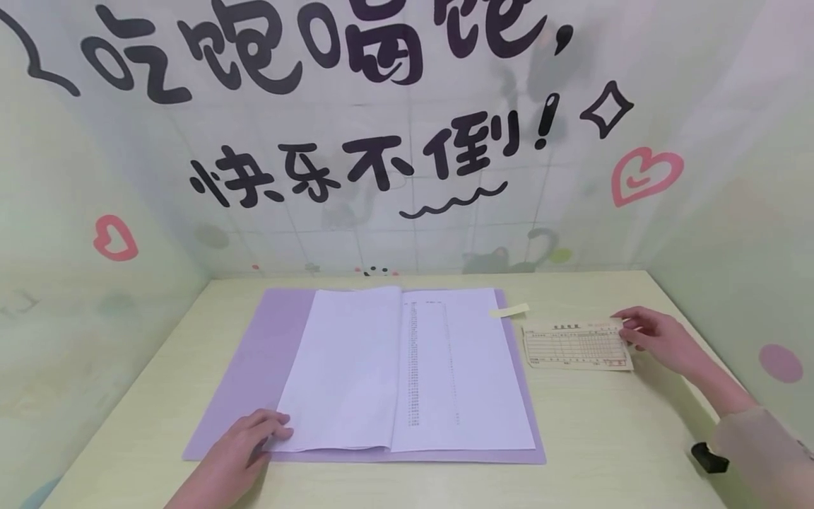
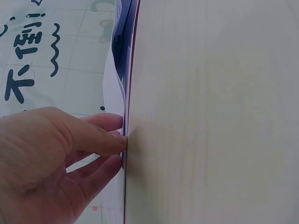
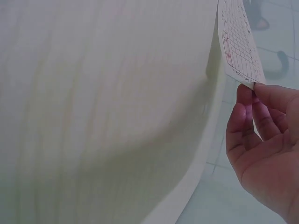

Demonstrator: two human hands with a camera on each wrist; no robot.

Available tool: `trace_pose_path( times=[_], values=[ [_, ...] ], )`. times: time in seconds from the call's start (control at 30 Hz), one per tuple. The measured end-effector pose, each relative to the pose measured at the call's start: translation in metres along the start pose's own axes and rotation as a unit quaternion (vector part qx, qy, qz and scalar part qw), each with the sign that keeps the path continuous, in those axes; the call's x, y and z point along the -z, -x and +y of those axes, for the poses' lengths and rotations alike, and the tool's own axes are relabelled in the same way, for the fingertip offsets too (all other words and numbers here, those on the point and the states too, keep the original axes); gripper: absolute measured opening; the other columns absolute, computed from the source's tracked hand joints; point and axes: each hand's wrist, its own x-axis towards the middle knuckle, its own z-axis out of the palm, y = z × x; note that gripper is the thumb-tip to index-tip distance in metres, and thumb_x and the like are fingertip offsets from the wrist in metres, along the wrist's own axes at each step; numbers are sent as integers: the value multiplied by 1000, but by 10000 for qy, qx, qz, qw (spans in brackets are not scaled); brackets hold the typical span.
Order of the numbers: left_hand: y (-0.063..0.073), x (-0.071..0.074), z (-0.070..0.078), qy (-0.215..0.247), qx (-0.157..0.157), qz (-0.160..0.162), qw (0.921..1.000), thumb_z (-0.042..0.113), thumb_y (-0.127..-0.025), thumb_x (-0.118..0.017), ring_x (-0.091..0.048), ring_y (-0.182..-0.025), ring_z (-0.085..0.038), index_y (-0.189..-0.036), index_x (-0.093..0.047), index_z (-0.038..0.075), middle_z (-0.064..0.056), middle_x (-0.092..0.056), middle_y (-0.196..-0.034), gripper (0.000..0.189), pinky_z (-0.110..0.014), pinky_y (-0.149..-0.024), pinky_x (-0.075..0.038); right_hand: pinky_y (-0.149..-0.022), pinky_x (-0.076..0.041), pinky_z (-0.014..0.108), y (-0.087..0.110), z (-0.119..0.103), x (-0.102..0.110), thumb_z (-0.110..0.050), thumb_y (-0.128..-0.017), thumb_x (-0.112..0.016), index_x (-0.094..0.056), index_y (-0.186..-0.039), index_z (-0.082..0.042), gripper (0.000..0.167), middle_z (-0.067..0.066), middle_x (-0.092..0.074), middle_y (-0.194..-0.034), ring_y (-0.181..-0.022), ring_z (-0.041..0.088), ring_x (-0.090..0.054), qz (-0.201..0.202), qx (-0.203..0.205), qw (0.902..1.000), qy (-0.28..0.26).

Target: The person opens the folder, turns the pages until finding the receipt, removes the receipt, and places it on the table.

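A purple folder (image 1: 276, 332) lies open on the table with white pages (image 1: 343, 367) in it; the right-hand page (image 1: 470, 367) carries a printed list in columns. My left hand (image 1: 244, 445) rests at the lower left corner of the pages, its fingertips touching the paper in the left wrist view. With thumb and fingers my right hand (image 1: 661, 339) pinches the upper right corner of a printed receipt slip (image 1: 575, 346), right of the folder. That slip tilts up toward the hand in the right wrist view (image 3: 240, 42).
A pale yellow sticky tab (image 1: 511, 311) juts from the right page's edge toward the slip. A small black object (image 1: 709, 458) is by the right sleeve (image 1: 759, 445). Walls with printed lettering (image 1: 356, 170) border the pale wooden table (image 1: 591, 438) at back and sides.
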Motion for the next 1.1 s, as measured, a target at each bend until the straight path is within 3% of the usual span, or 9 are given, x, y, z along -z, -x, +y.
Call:
trace_pose_path(
  times=[0.33,0.57,0.8,1.1],
  values=[
    [0,-1,0,47,30,-5,10000,-13,-55,-84,-63,-100,-23,-91,-68,26,7,-67,-109,56,1,-95,-36,-62,-55,23,-2,-1,-4,-8,-98,-58,-56,-124,9,32,19,-65,-101,-76,-2,-58,-244,-221,9994,107],
    [0,0,1,-16,95,-77,9999,-12,-56,-84,-63,-101,-23,-92,-68,26,8,-67,-110,55,-6,-92,-45,-59,-52,21,-4,-2,-7,-6,-97,-59,-57,-123,9,30,19,-66,-99,-73,-1,-56,-264,-196,9994,96],
    [2,1,1,-36,119,-85,9999,-12,-56,-84,-64,-100,-23,-91,-68,26,8,-67,-109,54,-4,-94,-43,-59,-50,20,-6,-2,-11,-5,-95,-60,-59,-121,6,28,17,-66,-99,-75,1,-55,-272,-190,9991,273],
    [2,0,1,-92,147,-80,9998,-11,-57,-84,-64,-101,-22,-91,-68,26,9,-67,-110,53,-20,-89,-55,-60,-48,19,-7,-5,-12,-5,-93,-62,-62,-120,3,28,16,-68,-97,-76,1,-57,-231,-171,9982,530]
  ],
)
